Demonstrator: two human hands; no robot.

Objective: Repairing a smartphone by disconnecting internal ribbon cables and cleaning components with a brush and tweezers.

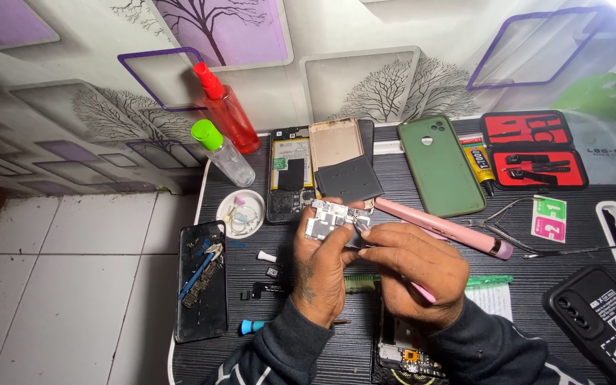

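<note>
Over the middle of the dark ribbed table, the left hand pinches a small silver-and-white phone circuit board, its grip closed on the board's lower edge. The right hand, at 3 o'clock of the left, has its grip closed around a thin pink tool, fingertips touching the board's right end. At 12 o'clock lies an opened phone body with a black battery; at 10 o'clock, a white round dish of small parts. Likely risks: the board could flex or slip if pressed hard, and loosened parts could drop among the table's ribs.
</note>
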